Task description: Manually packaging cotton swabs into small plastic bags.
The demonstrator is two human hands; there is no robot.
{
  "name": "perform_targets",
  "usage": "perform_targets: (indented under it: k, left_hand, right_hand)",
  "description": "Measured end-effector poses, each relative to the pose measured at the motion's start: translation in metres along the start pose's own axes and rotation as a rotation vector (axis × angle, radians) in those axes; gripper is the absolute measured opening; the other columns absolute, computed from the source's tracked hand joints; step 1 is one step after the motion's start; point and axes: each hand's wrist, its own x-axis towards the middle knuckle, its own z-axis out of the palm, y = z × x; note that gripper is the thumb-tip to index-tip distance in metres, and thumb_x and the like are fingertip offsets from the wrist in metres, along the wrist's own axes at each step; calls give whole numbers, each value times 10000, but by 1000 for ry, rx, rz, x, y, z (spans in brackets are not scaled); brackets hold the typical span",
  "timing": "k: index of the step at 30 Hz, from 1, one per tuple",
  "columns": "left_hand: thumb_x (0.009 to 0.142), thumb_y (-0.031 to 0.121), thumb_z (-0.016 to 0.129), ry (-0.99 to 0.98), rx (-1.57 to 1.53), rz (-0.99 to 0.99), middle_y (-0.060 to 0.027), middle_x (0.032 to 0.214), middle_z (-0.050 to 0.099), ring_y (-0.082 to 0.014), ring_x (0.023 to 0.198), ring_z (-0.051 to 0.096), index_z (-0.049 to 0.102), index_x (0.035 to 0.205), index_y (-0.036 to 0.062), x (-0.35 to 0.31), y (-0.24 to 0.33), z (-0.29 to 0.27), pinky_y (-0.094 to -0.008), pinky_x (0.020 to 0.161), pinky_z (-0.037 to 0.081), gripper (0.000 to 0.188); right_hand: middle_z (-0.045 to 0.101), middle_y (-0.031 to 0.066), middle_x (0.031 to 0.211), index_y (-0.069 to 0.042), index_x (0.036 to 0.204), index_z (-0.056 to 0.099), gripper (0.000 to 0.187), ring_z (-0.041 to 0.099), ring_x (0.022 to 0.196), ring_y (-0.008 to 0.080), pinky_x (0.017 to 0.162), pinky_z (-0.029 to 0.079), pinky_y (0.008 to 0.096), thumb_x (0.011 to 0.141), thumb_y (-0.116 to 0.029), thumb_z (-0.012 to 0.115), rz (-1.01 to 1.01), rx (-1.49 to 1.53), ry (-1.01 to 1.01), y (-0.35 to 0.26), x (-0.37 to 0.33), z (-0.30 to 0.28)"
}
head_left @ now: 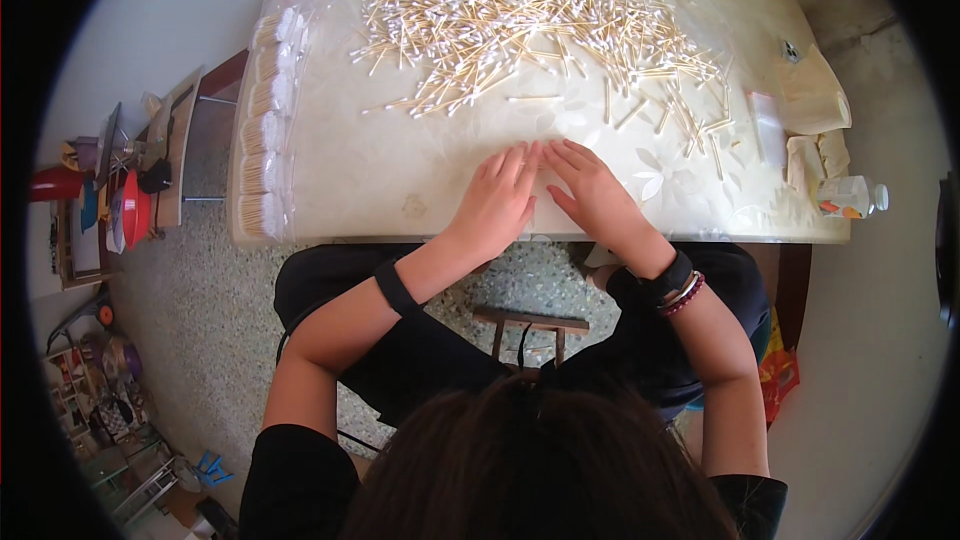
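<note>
My left hand [495, 198] rests palm down on the pale, flower-patterned tablecloth [370, 165], its fingers stretched out and holding nothing. Beside it lies my right hand [598, 198], also flat with the fingers extended. The fingertips of the two hands nearly meet, slanting inward. Beyond them spreads a large loose heap of cotton swabs [520, 20] with white tips and wooden sticks. One stray cotton swab [535, 98] lies just past my fingertips, and others are scattered to the right. Neither hand touches a swab.
Several clear packs of cotton swabs [262, 172] line the table's left edge. On the right are a small clear plastic bag [768, 130], a brown paper bag [815, 90] and a clear bottle [850, 197] on its side. A wooden stool [532, 322] shows below the table's front edge.
</note>
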Motion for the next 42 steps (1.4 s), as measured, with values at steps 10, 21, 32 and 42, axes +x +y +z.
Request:
perform_targets:
  k: [10,21,32,42]
  left_hand:
    - [831,455,512,9,179,-308,-257,1412,170,-380,1325,148,191,1343,-88,-11,-22,22,-492,1059,164,812]
    - [767,479,574,73,142,-239,-226,1430,162,-342,1338,143,220,1339,-83,-5,-12,30,-484,1073,125,877]
    - [859,385,501,29,115,-245,-245,1437,98,-372,1343,81,159,1348,-101,5,-15,7,-518,1064,100,770]
    - [858,166,480,151,-71,-93,-232,1307,366,-371,1204,359,231,1362,1,16,-13,-14,-481,992,285,587]
  right_hand:
    - [244,214,1398,84,1302,288,765,205,1318,338,1061,208,439,810,-448,534,106,-422,87,7,-14,16]
    - [224,238,1403,97,1322,245,873,185,1322,360,1070,169,459,787,-541,506,115,-383,169,3,-4,27]
    - [480,187,1226,-14,1186,494,494,379,1208,353,1017,297,427,781,-255,642,223,-260,609,53,8,-75]
    - [478,194,1232,-149,1156,565,337,417,1168,366,961,353,428,828,-226,557,639,-430,582,234,-111,-135]
